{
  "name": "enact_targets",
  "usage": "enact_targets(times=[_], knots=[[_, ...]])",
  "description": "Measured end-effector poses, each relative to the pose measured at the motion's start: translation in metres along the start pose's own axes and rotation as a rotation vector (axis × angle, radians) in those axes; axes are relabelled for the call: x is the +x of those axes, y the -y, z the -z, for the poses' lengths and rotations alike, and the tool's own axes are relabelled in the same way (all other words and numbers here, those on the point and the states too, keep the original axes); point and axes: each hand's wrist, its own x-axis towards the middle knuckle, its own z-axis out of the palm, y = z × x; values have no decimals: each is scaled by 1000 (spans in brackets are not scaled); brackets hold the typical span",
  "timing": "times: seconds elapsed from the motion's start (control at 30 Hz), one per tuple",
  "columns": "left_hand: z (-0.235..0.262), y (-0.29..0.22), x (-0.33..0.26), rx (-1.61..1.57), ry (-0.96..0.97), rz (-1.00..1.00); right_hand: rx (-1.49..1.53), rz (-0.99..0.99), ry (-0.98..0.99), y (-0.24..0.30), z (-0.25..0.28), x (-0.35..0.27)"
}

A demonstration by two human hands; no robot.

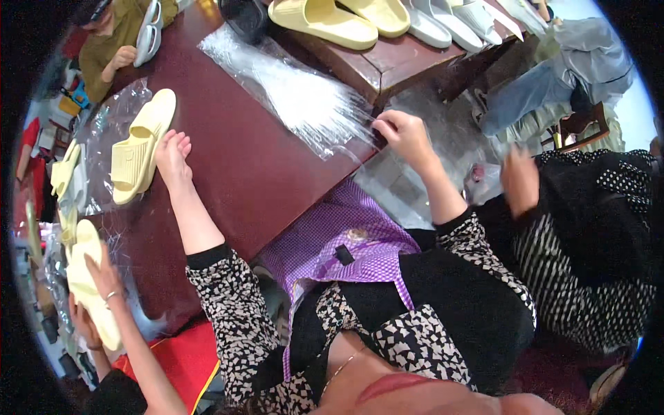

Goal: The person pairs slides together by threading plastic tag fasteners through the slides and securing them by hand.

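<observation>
My left hand (174, 158) is beside a pair of pale yellow slide sandals (135, 162) lying together on the table. Its fingers are loosely bent and slightly apart, with nothing visible in them; whether it touches the sandals' edge I cannot tell. To the right, my right hand (408, 138) pinches the end of a clear plastic bag at the table's edge, thumb against fingers. That end belongs to or lies against a fanned stack of clear plastic bags (304, 104) spread across the table.
Yellow and grey slides (325, 24) line a second wooden table (387, 72) at the back. At lower left, a co-worker's hands (104, 273) hold yellow slides (86, 263). Another person at far left holds grey slides (148, 34). Close on my right, a co-worker's hand (519, 180) is blurred.
</observation>
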Motion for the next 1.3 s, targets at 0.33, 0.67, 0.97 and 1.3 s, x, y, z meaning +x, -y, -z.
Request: enact_targets(times=[0.33, 0.67, 0.97, 1.3], knots=[[-76, -30, -74, 454, 258, -642, -134, 175, -252, 21, 20, -12], [-179, 7, -117, 854, 722, -1088, 572, 158, -445, 45, 9, 24], [-172, 32, -121, 1038, 704, -1085, 1187, 62, -145, 33, 63, -10], [-173, 33, -116, 1029, 681, -1116, 909, 142, -187, 30, 160, -29]])
